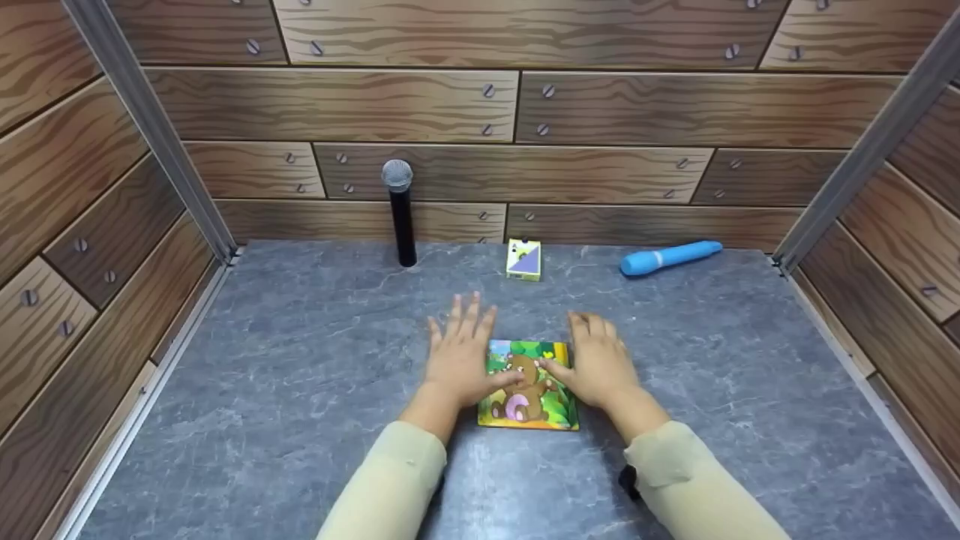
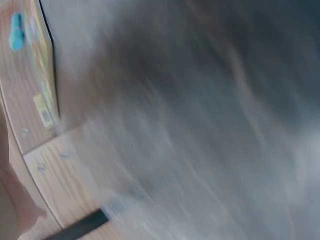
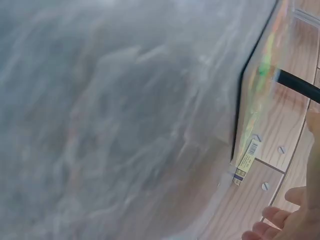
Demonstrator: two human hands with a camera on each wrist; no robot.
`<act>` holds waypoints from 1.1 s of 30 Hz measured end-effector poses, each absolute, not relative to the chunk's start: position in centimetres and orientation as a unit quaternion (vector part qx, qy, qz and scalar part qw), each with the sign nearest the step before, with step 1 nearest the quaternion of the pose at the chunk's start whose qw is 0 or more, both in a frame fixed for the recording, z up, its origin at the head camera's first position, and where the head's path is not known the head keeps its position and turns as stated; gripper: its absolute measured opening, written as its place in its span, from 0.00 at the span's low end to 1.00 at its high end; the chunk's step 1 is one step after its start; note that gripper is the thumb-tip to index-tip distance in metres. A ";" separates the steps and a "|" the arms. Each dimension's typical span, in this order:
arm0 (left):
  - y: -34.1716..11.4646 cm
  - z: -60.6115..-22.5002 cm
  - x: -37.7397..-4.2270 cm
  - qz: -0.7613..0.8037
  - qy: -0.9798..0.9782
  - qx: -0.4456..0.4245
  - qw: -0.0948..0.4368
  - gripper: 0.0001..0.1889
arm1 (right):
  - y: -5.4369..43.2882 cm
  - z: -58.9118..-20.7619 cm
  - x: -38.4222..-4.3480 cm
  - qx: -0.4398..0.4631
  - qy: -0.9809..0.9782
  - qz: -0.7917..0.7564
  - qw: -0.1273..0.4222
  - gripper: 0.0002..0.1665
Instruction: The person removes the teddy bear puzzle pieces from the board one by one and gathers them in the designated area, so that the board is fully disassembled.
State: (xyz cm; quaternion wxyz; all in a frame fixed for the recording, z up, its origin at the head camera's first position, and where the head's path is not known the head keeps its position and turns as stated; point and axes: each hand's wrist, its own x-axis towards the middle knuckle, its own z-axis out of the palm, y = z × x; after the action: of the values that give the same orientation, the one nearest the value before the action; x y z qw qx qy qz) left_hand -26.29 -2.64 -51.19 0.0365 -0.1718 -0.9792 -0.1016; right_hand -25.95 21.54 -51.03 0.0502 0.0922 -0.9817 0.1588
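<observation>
A square picture board (image 1: 556, 417) with a brown bear on a green background lies flat on the grey table. My left hand (image 1: 459, 367) is at its left edge, fingers spread forward and the thumb over the bear. At the right edge is my right hand (image 1: 604, 369), its fingers slightly bent and its thumb reaching over the board. Whether the thumbs touch the surface, I cannot tell. The left wrist view shows the board (image 2: 44, 60) edge-on, with part of the left hand (image 2: 22, 202) at lower left. In the right wrist view, the right hand (image 3: 297, 217) has loosely bent fingers near the board (image 3: 257, 92).
Behind the board stands a black microphone (image 1: 403, 225) with a silver mesh head. A yellow and purple card box (image 1: 523, 261) is at the back middle. Further right lies a blue stick-shaped object (image 1: 667, 259) with a pale ring. Wood-patterned walls (image 1: 420, 105) enclose the grey table (image 1: 300, 360).
</observation>
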 end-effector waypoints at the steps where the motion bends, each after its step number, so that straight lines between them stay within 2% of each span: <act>1: -2.3 -51.2 -26.2 -0.103 -0.978 -0.176 0.034 0.63 | 21.4 -51.0 -26.0 0.090 -0.980 0.168 0.048 0.62; 9: -0.2 -51.6 -25.0 -0.132 -0.971 -0.202 -0.008 0.59 | 20.7 -51.7 -25.9 0.076 -0.965 0.252 0.005 0.54; 19: 1.2 -52.3 -24.4 -0.131 -0.966 -0.208 -0.077 0.41 | 20.8 -52.4 -26.2 0.058 -0.950 0.306 -0.020 0.46; 33: 1.7 -52.3 -24.3 -0.145 -0.967 -0.187 -0.094 0.40 | 21.1 -53.3 -26.2 0.051 -0.951 0.306 -0.009 0.37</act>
State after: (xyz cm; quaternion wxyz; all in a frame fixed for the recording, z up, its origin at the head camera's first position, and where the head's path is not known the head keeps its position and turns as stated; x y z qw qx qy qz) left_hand -24.28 1.72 -52.33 -0.0942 -0.1872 -0.9669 -0.1454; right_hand -26.16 21.05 -53.33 -0.0094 0.0515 -0.9507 0.3057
